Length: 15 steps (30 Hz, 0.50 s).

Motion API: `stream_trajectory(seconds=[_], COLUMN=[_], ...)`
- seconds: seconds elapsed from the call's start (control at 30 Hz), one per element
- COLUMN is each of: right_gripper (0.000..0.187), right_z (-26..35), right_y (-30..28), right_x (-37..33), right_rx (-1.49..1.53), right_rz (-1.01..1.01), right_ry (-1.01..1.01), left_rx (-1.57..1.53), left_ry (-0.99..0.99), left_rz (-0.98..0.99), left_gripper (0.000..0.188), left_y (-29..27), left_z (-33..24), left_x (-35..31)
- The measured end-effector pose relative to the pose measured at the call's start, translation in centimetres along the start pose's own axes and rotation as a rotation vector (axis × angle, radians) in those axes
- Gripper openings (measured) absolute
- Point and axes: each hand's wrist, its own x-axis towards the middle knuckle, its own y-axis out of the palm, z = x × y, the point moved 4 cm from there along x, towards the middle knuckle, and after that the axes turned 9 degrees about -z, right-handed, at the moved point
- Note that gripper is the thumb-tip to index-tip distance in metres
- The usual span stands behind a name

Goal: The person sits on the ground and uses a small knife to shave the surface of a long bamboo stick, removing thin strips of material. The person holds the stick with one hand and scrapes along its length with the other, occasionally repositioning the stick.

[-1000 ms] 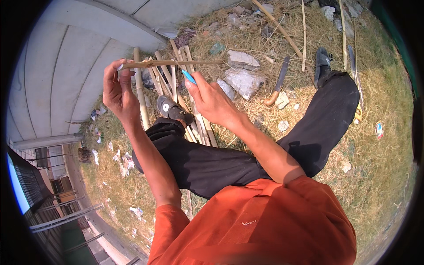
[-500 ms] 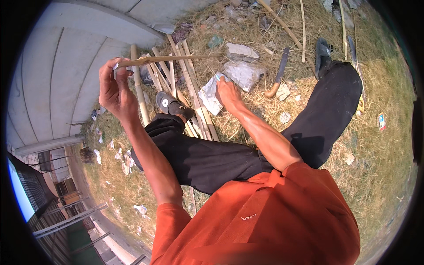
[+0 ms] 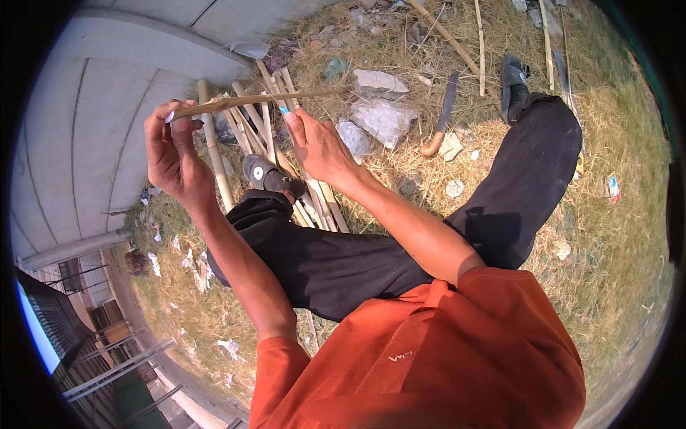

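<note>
My left hand [image 3: 180, 154] pinches one end of a long, thin bamboo strip [image 3: 246, 100] between thumb and fingers. The strip runs out to the right, roughly level, above the ground. A bit of white shows at the pinched end. My right hand [image 3: 320, 146] is closed around a small light-blue thing [image 3: 284, 110], whose tip shows beside the strip, near its middle. Most of it is hidden in my fist, so its kind cannot be made out. Below the strip lies a pile of split bamboo pieces [image 3: 318, 194], close to my shoe [image 3: 264, 171].
A machete [image 3: 444, 114] with a curved wooden handle lies on dry grass between my legs. Another long blade [image 3: 562, 75] is beyond my right shoe [image 3: 514, 86]. Pale stones [image 3: 386, 121] and bamboo poles [image 3: 450, 37] are ahead. A grey wall [image 3: 107, 136] stands at left.
My right hand has moved left, bringing the light-blue thing close to the bamboo strip. My left hand, still pinching the strip, has shifted slightly left and down.
</note>
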Motion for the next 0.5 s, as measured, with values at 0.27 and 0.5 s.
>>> stream_trajectory(seconds=[0.27,0.5], right_gripper=[0.033,0.048], right_z=[-9.6,-24.3], right_y=[0.2,0.3], right_x=[0.9,3.2], right_rx=[-0.404,-0.726], right_rz=[0.040,-0.017], right_ry=[0.170,0.654], left_rx=[0.000,0.001], left_ry=[0.082,-0.007], left_rz=[0.034,-0.106], left_gripper=[0.019,0.020], left_y=[-0.3,0.2], left_z=[0.5,1.2], left_x=[-0.9,0.8])
